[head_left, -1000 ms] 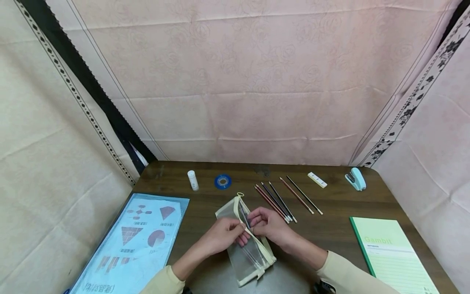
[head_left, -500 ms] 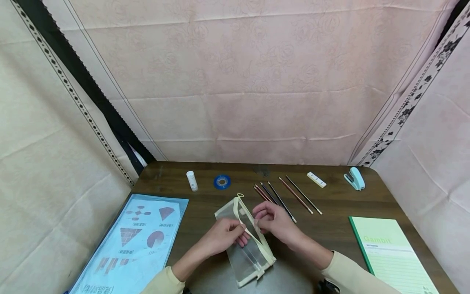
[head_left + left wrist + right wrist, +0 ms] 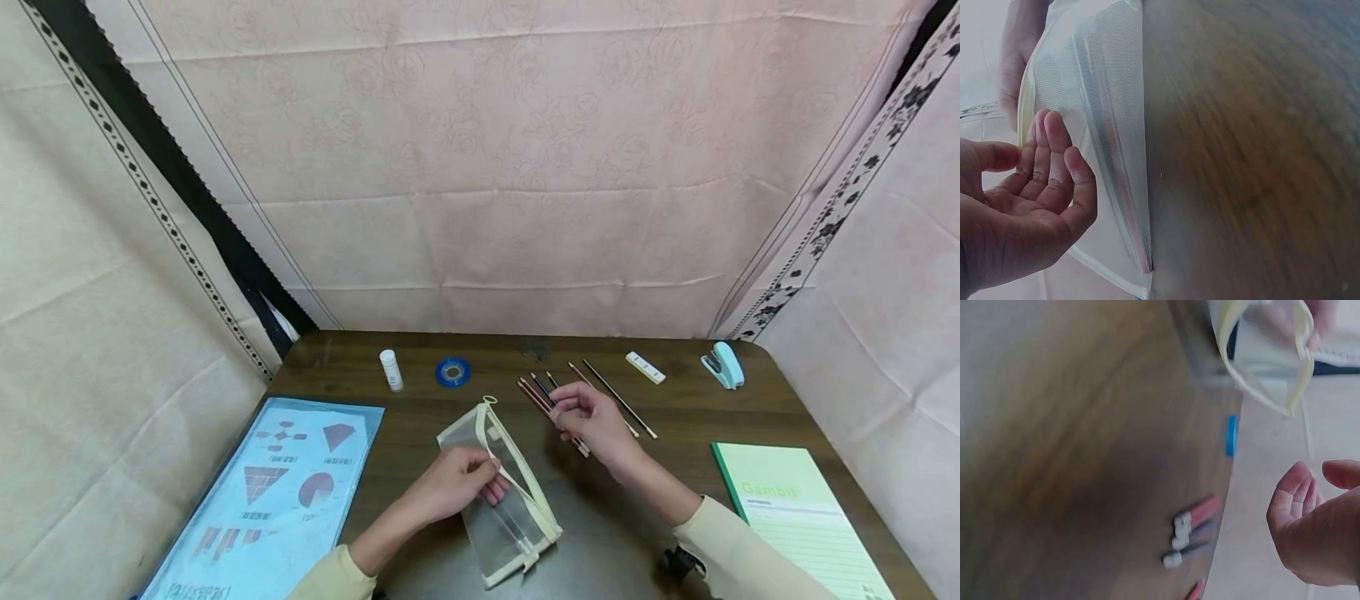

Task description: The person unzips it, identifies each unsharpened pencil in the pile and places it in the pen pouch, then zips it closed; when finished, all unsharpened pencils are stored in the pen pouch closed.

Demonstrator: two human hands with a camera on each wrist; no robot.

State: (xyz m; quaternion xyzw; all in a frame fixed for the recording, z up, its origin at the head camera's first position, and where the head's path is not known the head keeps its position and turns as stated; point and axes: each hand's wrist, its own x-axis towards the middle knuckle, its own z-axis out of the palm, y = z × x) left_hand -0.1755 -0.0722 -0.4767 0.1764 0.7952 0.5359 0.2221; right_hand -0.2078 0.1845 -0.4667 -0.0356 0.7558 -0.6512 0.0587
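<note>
My left hand pinches the cream zip edge of a see-through mesh pencil pouch between thumb and fingers. The pouch's mouth gapes, and through its mesh several pencils, one of them reddish, show in the left wrist view. To the right of the pouch my right hand hovers over several loose pencils lying side by side on the table, partly hiding them. In the right wrist view its thumb and fingers stand apart with nothing between them. The white-tipped pencil ends lie below that hand.
At the back of the table are a glue stick, a roll of blue tape, a boxed eraser and a light-blue stapler. A blue folder lies at left, a green notebook at right.
My right hand has come away from the pouch's mouth and moved right and back, over the loose pencils. The left hand keeps its hold on the pouch's edge.
</note>
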